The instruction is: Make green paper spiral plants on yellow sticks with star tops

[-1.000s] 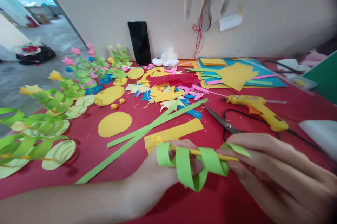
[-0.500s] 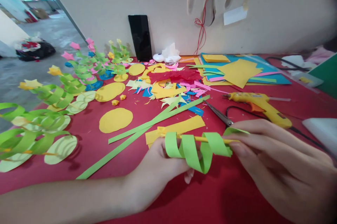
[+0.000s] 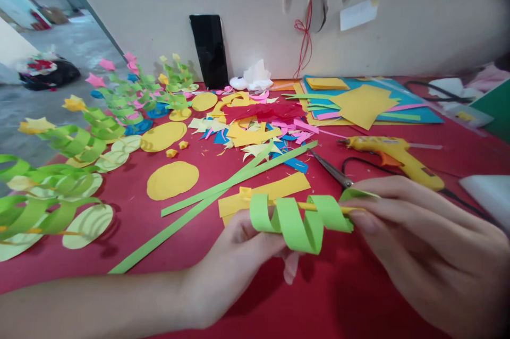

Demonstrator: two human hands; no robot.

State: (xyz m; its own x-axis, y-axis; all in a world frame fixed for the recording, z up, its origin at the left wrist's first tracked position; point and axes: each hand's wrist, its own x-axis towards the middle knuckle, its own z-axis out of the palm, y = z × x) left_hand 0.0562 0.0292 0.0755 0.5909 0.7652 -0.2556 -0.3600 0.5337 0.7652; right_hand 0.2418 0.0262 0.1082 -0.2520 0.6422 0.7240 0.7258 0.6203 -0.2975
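Between my hands a green paper spiral (image 3: 300,222) winds loosely around a thin yellow stick (image 3: 313,206). A small yellow paper star (image 3: 245,194) sits at the stick's left end. My left hand (image 3: 247,248) is closed on the left part of the spiral, its thumb underneath. My right hand (image 3: 422,243) pinches the stick's right end together with the green strip's tail (image 3: 364,194). Just beyond the right fingers lie scissors (image 3: 332,168), their handles hidden behind that hand. Yellow paper strips (image 3: 279,190) and long green strips (image 3: 207,198) lie behind the left hand.
Finished green spiral flowers (image 3: 79,140) with star tops stand along the left edge. Yellow paper discs (image 3: 172,180) lie near them. Paper scraps (image 3: 255,134) pile mid-table. A yellow glue gun (image 3: 398,158) with its cord is at right. A phone (image 3: 210,52) leans on the wall.
The spiral's lower loop has been drawn up slightly and looks broader. Both hands keep their hold in nearly the same place. The view has shifted a little.
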